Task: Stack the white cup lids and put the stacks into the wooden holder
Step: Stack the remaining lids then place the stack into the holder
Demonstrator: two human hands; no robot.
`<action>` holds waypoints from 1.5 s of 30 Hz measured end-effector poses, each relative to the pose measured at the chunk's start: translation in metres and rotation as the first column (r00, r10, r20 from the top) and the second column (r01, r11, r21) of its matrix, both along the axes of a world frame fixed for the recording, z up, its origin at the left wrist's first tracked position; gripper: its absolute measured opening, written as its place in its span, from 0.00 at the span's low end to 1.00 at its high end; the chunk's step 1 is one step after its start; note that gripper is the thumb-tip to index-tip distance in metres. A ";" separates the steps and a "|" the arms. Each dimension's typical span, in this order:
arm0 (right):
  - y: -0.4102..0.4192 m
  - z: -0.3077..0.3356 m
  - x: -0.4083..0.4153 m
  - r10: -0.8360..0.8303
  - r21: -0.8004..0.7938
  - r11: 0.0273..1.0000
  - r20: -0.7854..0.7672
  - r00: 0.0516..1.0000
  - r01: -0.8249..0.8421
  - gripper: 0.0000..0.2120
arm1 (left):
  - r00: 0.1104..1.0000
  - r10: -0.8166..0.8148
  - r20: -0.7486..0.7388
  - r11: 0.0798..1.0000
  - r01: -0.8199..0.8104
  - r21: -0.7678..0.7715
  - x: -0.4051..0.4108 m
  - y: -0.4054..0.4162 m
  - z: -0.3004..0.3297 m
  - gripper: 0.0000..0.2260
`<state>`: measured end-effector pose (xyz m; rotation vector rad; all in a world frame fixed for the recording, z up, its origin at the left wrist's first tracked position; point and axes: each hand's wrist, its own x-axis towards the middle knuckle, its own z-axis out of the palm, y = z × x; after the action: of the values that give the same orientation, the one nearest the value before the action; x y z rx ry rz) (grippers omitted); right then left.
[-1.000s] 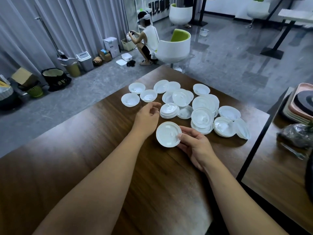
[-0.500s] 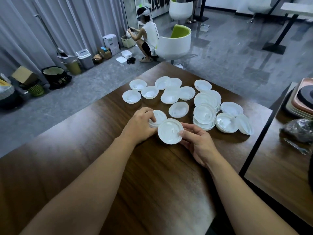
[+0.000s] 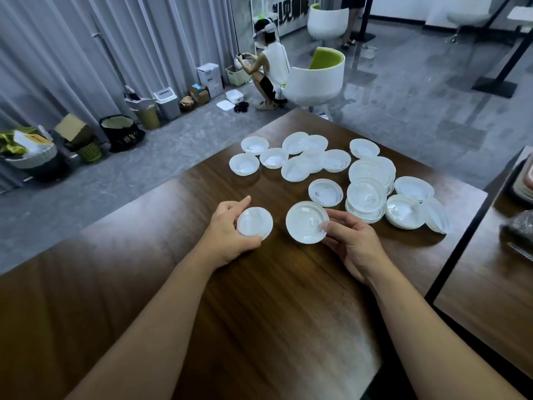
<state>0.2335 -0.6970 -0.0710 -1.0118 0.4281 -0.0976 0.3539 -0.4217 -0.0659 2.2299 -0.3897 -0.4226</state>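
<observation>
1. Wooden table (image 3: 259,327): dark brown top, fills the lower and centre frame; a second table (image 3: 490,307) sits just beside it at the right edge.
2. Loose white cup lids (image 3: 314,160): scattered across the table's far part, centre to centre right of the frame; some overlap, some sit in a short stack (image 3: 366,197).
3. Right hand (image 3: 354,243): centre right, fingers curled, thumb and fingertips pinching the rim of one white lid (image 3: 307,222), tilted toward the camera.
4. Left hand (image 3: 227,229): centre, fingers curled round a small stack of lids (image 3: 254,222), index finger raised off it.
5. The two held items lie near each other, not touching.
6. Wooden holder: not in frame.
</observation>
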 end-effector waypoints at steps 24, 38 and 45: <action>0.003 0.002 -0.002 0.029 -0.003 1.000 0.019 0.999 -0.029 0.18 | 0.964 0.229 -0.135 0.860 -0.265 -0.436 -0.026 -0.037 0.035 0.14; -0.001 0.004 -0.004 0.090 0.049 0.994 0.063 0.994 -0.093 0.20 | 0.979 0.203 -0.037 0.950 -0.206 -0.236 -0.037 -0.083 0.037 0.14; -0.001 0.005 -0.004 0.062 0.122 0.990 0.070 0.996 -0.070 0.16 | 0.981 0.171 -0.089 0.941 -0.189 -0.281 -0.034 -0.092 0.043 0.12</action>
<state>0.2300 -0.6982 -0.0657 -0.8970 0.3361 -0.0439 0.3194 -0.5139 -0.0226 1.9417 -0.1961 -0.3154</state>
